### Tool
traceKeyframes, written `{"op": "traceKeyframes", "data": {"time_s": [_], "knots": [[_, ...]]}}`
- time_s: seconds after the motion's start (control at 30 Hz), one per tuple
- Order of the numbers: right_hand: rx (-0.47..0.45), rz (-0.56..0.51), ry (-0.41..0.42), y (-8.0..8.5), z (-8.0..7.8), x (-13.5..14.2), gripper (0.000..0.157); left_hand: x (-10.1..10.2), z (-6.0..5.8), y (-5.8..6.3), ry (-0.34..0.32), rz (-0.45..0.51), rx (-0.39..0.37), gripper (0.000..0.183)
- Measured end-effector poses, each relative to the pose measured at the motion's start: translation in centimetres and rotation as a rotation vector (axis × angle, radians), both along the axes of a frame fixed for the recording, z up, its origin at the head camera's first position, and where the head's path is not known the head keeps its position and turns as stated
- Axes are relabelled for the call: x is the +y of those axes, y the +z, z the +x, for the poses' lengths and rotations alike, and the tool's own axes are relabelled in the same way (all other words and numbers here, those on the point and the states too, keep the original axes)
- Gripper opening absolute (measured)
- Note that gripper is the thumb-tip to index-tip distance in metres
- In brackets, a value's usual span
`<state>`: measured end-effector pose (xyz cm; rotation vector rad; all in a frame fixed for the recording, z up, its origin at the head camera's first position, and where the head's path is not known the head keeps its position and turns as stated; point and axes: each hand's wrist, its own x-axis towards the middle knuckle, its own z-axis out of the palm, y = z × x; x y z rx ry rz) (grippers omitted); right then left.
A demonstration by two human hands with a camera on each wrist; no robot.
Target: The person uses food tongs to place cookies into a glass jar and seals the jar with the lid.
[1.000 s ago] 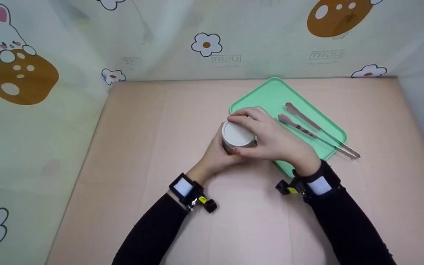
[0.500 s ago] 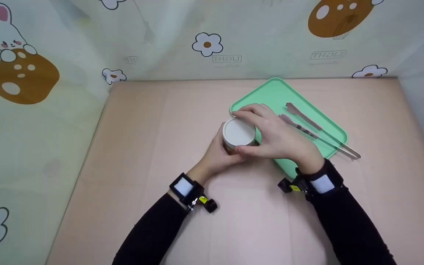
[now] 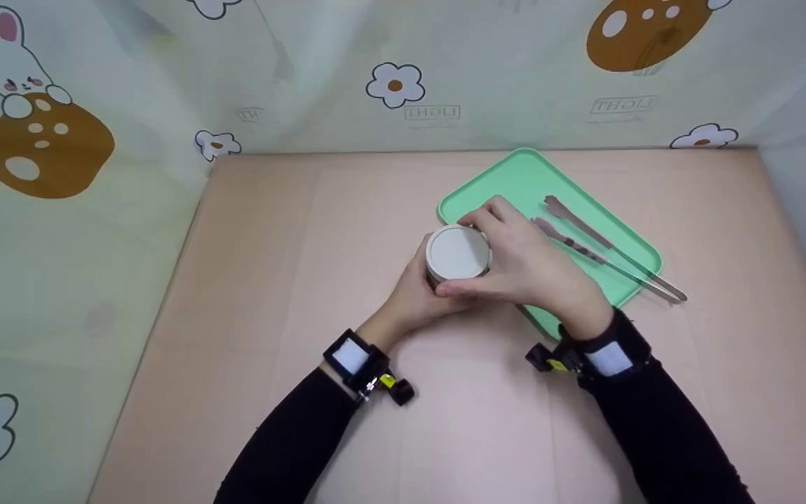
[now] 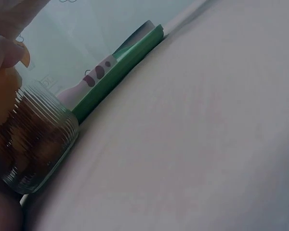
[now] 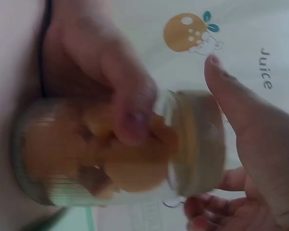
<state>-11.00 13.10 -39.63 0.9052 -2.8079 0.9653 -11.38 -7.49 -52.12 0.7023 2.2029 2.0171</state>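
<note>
A ribbed glass jar [image 5: 96, 159] with orange-brown pieces inside stands upright on the table. Its round off-white lid [image 3: 458, 253] is on top. In the head view my left hand [image 3: 410, 297] holds the jar body from the left, and the right wrist view shows that thumb pressed along the glass. My right hand [image 3: 529, 259] is curled about the lid's rim, thumb on the near side and fingers on the far right side. The jar's body is mostly hidden by the hands in the head view.
Behind and right of the jar lies a green tray [image 3: 515, 175]. A pair of tongs [image 3: 609, 246], or two similar long-handled utensils, rests across it, handles sticking out past its right edge. A patterned curtain [image 3: 305, 84] hangs behind the table.
My right hand's fingers have shifted round the lid, from its far edge toward its right side, leaving more of the lid's top showing. The left hand and jar stay nearly in place.
</note>
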Motion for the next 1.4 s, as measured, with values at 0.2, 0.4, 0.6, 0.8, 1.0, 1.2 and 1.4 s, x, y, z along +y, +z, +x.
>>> {"op": "traceKeyframes", "data": {"time_s": [0.2, 0.4, 0.6, 0.8, 1.0, 1.2, 1.4], "knots": [[-0.036, 0.070, -0.002, 1.3, -0.2, 2.1, 0.075, 0.1, -0.2, -0.1, -0.010, 0.017, 0.029, 0.095], [0.031, 0.012, 0.265, 0.8, -0.7, 2.4, 0.093, -0.1, 0.0, -0.1, -0.007, -0.015, 0.024, 0.105], [0.072, -0.044, 0.412, 0.0, -0.8, 1.7, 0.072, -0.1, 0.0, 0.0, -0.017, -0.051, 0.038, 0.105], [0.061, -0.006, 0.219, -0.1, -0.5, 1.0, 0.067, -0.1, 0.0, 0.0, -0.016, -0.040, 0.047, 0.098], [0.073, -0.007, 0.197, -0.3, -0.7, 0.9, 0.076, -0.2, -0.1, -0.1, -0.009, -0.038, 0.038, 0.098], [0.049, -0.047, 0.370, -0.3, -1.0, 1.3, 0.076, -0.2, 0.0, -0.1, -0.007, -0.047, 0.018, 0.107], [0.003, -0.051, 0.343, -0.4, -0.9, 1.1, 0.067, -0.1, 0.1, -0.1, -0.005, -0.040, -0.001, 0.100]]}}
